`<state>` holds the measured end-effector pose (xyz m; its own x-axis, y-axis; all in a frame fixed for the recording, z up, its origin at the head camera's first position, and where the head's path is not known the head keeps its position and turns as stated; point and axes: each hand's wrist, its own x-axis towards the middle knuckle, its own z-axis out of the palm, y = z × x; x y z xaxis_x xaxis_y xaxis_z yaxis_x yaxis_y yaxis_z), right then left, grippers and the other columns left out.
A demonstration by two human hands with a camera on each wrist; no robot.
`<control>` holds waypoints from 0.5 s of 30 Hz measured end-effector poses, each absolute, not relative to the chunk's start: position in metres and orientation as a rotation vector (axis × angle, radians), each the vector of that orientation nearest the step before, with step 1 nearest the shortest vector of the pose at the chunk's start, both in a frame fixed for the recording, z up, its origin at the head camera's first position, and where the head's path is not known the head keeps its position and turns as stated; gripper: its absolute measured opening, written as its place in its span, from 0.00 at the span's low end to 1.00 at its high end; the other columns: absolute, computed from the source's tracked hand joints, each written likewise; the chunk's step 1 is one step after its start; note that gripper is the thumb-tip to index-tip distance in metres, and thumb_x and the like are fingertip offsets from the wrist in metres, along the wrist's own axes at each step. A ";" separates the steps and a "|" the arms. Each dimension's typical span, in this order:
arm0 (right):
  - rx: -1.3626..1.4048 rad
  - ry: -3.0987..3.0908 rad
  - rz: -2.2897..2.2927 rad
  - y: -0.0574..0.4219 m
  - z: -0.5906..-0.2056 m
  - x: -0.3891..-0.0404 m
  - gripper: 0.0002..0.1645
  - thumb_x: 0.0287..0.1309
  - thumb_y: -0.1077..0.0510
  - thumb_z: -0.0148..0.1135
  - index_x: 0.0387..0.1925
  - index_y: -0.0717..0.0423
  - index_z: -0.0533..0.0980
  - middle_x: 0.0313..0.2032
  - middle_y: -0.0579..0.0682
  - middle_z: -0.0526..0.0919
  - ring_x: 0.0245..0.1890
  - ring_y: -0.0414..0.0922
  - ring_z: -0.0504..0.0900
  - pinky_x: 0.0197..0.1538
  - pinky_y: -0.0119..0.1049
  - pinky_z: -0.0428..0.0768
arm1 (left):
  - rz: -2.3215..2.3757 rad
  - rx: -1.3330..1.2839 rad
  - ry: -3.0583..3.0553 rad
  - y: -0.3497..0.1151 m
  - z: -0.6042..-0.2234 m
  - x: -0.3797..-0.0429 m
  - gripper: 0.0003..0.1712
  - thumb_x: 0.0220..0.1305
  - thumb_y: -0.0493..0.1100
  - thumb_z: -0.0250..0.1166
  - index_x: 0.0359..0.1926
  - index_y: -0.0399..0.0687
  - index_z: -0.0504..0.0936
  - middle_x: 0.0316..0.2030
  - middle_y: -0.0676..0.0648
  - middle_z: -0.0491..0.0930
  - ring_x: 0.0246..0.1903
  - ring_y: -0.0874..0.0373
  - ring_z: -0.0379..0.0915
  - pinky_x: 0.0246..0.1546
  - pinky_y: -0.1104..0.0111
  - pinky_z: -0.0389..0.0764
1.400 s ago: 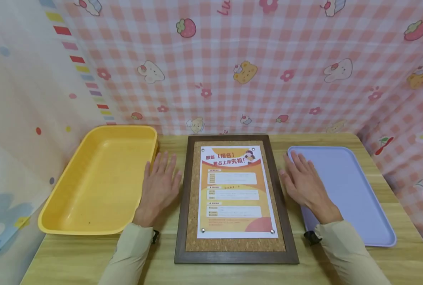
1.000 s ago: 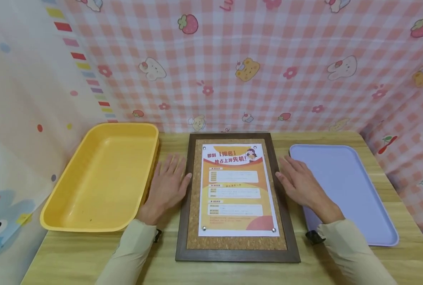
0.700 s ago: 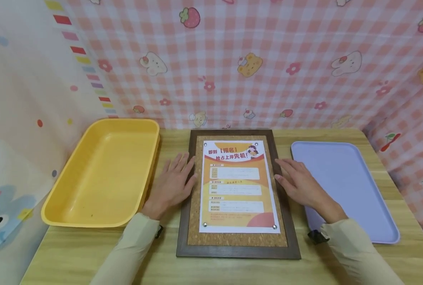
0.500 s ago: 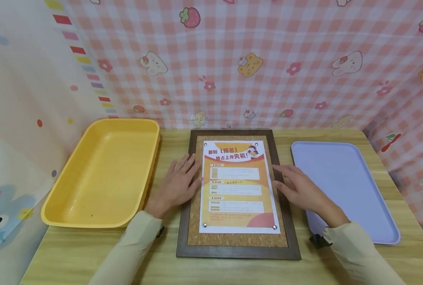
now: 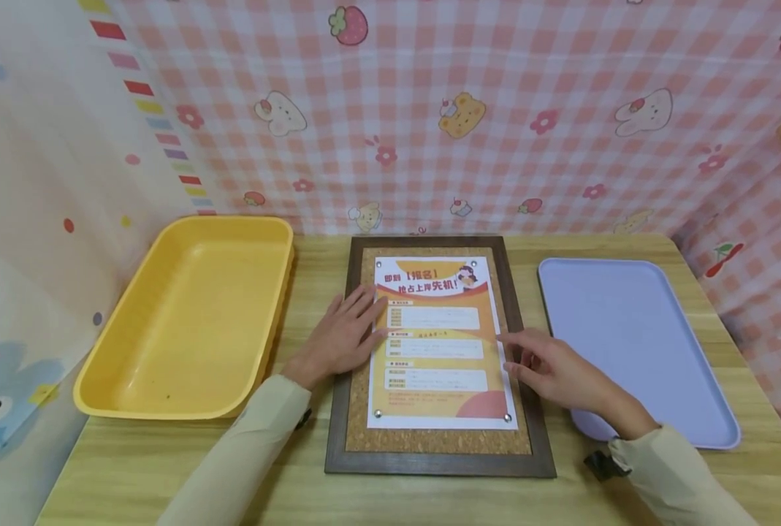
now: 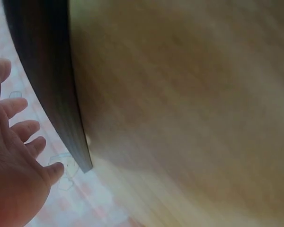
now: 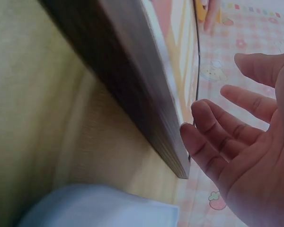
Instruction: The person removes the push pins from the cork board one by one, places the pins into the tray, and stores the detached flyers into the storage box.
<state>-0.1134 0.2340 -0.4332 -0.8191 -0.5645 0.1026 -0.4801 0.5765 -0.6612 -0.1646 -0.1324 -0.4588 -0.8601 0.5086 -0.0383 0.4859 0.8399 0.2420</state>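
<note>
Poster [image 5: 432, 343] lies on the framed corkboard [image 5: 439, 441], 4 pins [image 5: 508, 418] likely keeping it flat; from here, the left hand [image 5: 344, 332] and right hand [image 5: 554, 369] sit loose-fingered at opposite edges, holding nothing.

Sheet [image 5: 436, 398] on board [image 5: 439, 462], basin [image 5: 199, 314] left, tray [image 5: 633, 336] right, all on table [image 5: 429, 504], cloth [image 5: 403, 88] behind
</note>
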 end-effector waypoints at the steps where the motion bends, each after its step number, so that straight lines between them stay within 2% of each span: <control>1: -0.932 2.672 -1.077 0.234 -0.435 -0.112 0.26 0.61 0.65 0.66 0.61 0.62 0.74 0.38 0.47 0.78 0.29 0.34 0.72 0.28 0.30 0.75 | 0.340 0.796 2.911 -0.132 -0.459 -0.166 0.35 0.77 0.60 0.43 0.77 0.50 0.56 0.78 0.43 0.49 0.77 0.46 0.41 0.74 0.45 0.45; 7: -1.095 2.594 -1.077 0.231 -0.442 -0.106 0.25 0.60 0.66 0.67 0.59 0.63 0.75 0.34 0.44 0.77 0.28 0.31 0.70 0.29 0.30 0.74 | 0.341 0.830 2.872 -0.128 -0.463 -0.170 0.36 0.77 0.60 0.43 0.78 0.51 0.54 0.78 0.43 0.46 0.78 0.47 0.37 0.75 0.47 0.41; 10: -1.095 2.534 -1.071 0.229 -0.443 -0.103 0.24 0.60 0.64 0.68 0.58 0.61 0.76 0.31 0.40 0.75 0.28 0.31 0.70 0.30 0.30 0.75 | 0.340 0.847 2.849 -0.126 -0.464 -0.173 0.37 0.77 0.60 0.43 0.79 0.51 0.52 0.78 0.44 0.44 0.78 0.47 0.35 0.75 0.48 0.38; 15: -1.062 2.446 -1.059 0.229 -0.443 -0.099 0.23 0.60 0.61 0.69 0.57 0.60 0.76 0.31 0.40 0.76 0.27 0.32 0.70 0.29 0.29 0.74 | 0.287 0.860 2.834 -0.124 -0.466 -0.176 0.37 0.77 0.61 0.41 0.79 0.52 0.49 0.78 0.44 0.43 0.78 0.47 0.34 0.75 0.49 0.38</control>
<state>-0.0989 0.2286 -0.4428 -0.6941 -0.7188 0.0391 -0.5203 0.4634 -0.7174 -0.1762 -0.1243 -0.4656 -0.8201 0.5630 -0.1022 0.5310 0.8154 0.2306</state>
